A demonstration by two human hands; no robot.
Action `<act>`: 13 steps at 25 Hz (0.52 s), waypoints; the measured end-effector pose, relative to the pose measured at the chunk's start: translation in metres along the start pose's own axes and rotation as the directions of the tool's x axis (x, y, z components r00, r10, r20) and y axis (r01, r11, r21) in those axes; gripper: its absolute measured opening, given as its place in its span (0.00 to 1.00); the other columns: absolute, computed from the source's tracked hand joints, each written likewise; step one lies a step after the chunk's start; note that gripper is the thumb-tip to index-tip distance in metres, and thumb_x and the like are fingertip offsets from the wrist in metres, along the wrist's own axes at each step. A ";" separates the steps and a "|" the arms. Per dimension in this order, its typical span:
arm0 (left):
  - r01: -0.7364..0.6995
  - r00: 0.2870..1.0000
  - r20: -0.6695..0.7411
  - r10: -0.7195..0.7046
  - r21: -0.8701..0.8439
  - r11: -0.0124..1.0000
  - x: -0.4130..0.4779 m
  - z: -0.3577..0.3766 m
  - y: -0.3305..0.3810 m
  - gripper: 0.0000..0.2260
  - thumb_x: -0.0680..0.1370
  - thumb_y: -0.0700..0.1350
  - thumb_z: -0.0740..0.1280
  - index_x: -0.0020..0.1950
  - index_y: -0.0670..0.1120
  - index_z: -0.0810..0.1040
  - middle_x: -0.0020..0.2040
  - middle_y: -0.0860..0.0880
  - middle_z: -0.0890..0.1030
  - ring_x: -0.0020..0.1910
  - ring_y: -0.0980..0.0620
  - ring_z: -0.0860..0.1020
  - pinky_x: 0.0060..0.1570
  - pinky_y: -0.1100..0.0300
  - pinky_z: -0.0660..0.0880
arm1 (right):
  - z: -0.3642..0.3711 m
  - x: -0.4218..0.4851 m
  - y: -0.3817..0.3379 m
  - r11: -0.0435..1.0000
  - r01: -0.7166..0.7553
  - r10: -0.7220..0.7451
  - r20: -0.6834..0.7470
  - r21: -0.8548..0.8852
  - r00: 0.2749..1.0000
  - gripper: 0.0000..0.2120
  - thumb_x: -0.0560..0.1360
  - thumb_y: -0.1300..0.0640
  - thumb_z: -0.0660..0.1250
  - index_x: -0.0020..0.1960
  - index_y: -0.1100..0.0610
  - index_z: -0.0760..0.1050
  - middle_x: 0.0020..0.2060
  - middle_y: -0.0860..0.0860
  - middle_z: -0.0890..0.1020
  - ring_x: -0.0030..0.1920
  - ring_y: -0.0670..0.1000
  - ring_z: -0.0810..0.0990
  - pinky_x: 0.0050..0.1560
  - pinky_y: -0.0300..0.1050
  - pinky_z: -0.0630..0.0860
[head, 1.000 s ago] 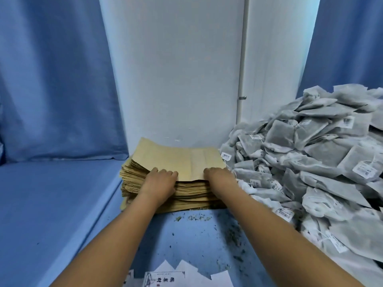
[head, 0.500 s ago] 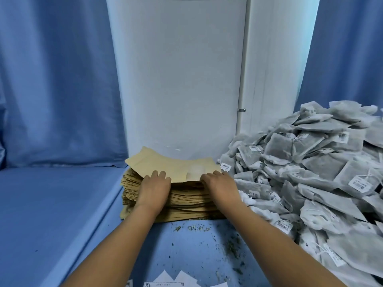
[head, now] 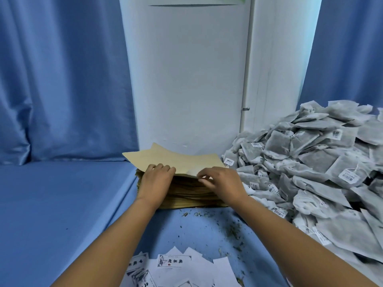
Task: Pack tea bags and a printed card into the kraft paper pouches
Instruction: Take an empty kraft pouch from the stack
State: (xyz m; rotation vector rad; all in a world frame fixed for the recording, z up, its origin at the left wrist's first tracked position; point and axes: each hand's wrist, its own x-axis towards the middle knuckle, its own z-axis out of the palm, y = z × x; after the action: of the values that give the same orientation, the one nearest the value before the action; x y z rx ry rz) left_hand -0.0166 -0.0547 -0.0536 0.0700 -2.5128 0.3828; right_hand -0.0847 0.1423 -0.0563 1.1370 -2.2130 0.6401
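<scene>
A thick stack of kraft paper pouches lies on the blue table against a white column. The top pouch is lifted off the stack at its near edge. My left hand holds the left side of that edge, fingers curled under it. My right hand pinches the edge near its pale window patch, at the right. A big heap of grey tea bags with white barcode tags fills the right side. Printed cards lie scattered at the near edge.
A white column stands right behind the stack, with blue curtains on both sides. A lower blue surface lies to the left. Loose tea crumbs litter the table between the stack and the cards.
The top pouch has risen further off the stack and shifted left. My right hand has moved left along its edge and its fingers now pinch it. The view has tilted up.
</scene>
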 end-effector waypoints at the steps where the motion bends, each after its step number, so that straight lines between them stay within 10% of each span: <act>1: -0.021 0.998 -0.067 0.018 -0.055 0.998 -0.004 -0.011 -0.003 0.20 0.65 0.28 0.55 0.49 0.45 0.73 0.45 0.48 0.77 0.46 0.45 0.74 0.52 0.56 0.67 | -0.004 -0.002 0.001 0.994 -0.094 0.093 0.026 0.054 0.995 0.06 0.74 0.54 0.70 0.51 0.51 0.82 0.42 0.48 0.85 0.43 0.48 0.82 0.43 0.47 0.78; 5: -0.158 0.888 -0.438 0.138 -0.010 0.987 -0.022 -0.061 -0.017 0.14 0.69 0.29 0.56 0.42 0.41 0.79 0.36 0.45 0.77 0.36 0.43 0.76 0.45 0.51 0.75 | -0.026 -0.008 -0.012 0.951 -0.201 0.211 -0.020 0.236 0.977 0.06 0.75 0.59 0.68 0.50 0.55 0.83 0.43 0.49 0.86 0.44 0.49 0.82 0.47 0.44 0.76; 9: 0.006 0.867 -0.499 -0.012 -0.015 1.000 -0.044 -0.111 -0.052 0.06 0.73 0.45 0.72 0.40 0.46 0.78 0.35 0.49 0.79 0.36 0.46 0.77 0.48 0.51 0.71 | -0.068 -0.021 -0.011 0.824 -0.277 0.370 -0.100 0.494 0.924 0.10 0.74 0.67 0.67 0.51 0.56 0.83 0.44 0.48 0.84 0.41 0.37 0.79 0.47 0.31 0.73; 11: 0.162 0.867 -0.400 -0.297 -0.337 0.927 -0.065 -0.124 -0.071 0.07 0.70 0.47 0.75 0.42 0.47 0.79 0.37 0.50 0.81 0.38 0.47 0.77 0.46 0.52 0.71 | -0.089 -0.031 -0.008 0.692 -0.330 0.430 0.000 0.642 0.903 0.12 0.73 0.69 0.67 0.50 0.55 0.82 0.43 0.51 0.84 0.42 0.43 0.80 0.46 0.33 0.77; 13: 0.273 0.804 -0.175 -0.568 -0.740 0.615 -0.085 -0.127 -0.076 0.07 0.71 0.46 0.75 0.43 0.48 0.78 0.38 0.51 0.81 0.36 0.52 0.77 0.39 0.59 0.72 | -0.102 -0.038 -0.013 0.554 -0.390 0.482 0.099 0.735 0.871 0.08 0.73 0.66 0.69 0.46 0.55 0.82 0.40 0.51 0.84 0.39 0.45 0.81 0.45 0.37 0.79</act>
State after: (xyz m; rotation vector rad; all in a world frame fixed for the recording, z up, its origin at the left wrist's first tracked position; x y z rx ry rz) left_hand 0.1330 -0.0944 0.0177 0.2735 -1.9761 -0.6947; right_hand -0.0287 0.2221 -0.0056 0.8105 -2.1718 1.9204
